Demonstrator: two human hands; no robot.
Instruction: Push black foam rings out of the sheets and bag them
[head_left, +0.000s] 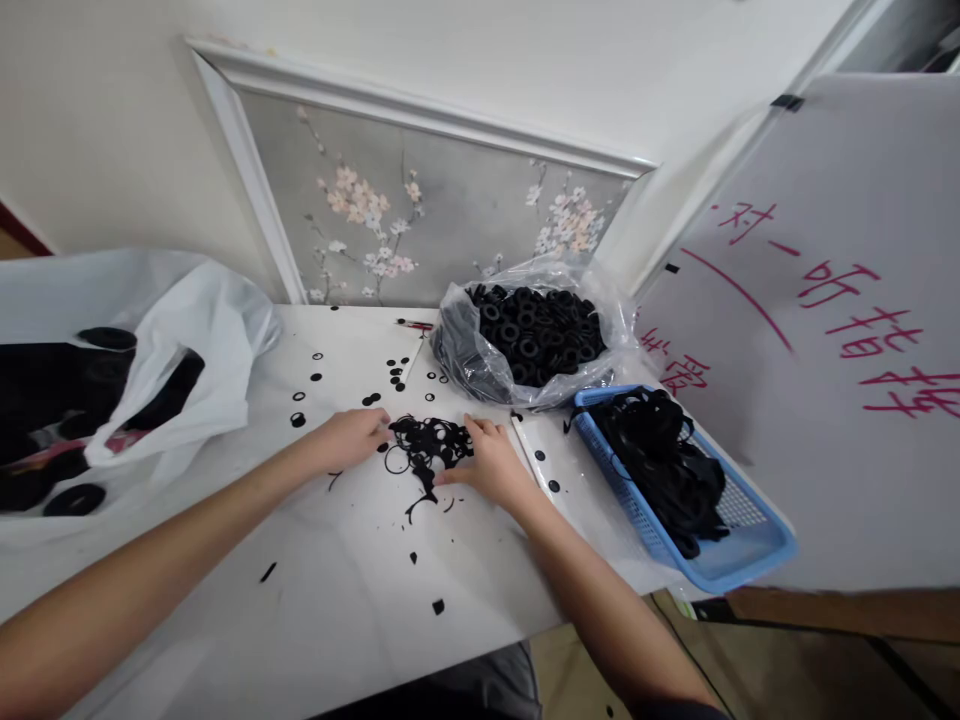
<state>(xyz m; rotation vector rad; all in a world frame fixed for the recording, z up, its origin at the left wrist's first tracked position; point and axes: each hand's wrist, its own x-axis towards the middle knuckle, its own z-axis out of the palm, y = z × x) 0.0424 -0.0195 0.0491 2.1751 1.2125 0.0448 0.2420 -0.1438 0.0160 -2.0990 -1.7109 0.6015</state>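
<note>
- Find the pile of black scraps (pixel 429 440) between left grip (pixel 369 438) and right grip (pixel 491 460), heaped loosely on the white tabletop (pixel 322 600).
- Read left grip as curled at the pile's near side, at or nearly touching its edge; cannot tell whether pinching a scrap.
- Read right grip as spread and cupped about the pile's other side, not clenched.
- Expect very light, soft, springy handling, probably rubber or foam; likely to tangle, with thin loops perhaps tearing.
- Best gathered from both sides, low against the tabletop, as one clump; pinch single pieces by the edge.
- Note mixed shapes between both grips: thin hoops, small discs, crooked slivers, all dull black.
- Beyond right grip, see a crinkled clear plastic bag (pixel 469 365) crammed with thick black rings (pixel 529 325).
- Right of right grip, see a latticed blue basket (pixel 636 500) holding limp black strips (pixel 660 460).
- Well left of left grip, see a thin, rumpled white bag (pixel 225 310) with wide, flat rings (pixel 75 499) inside.
</note>
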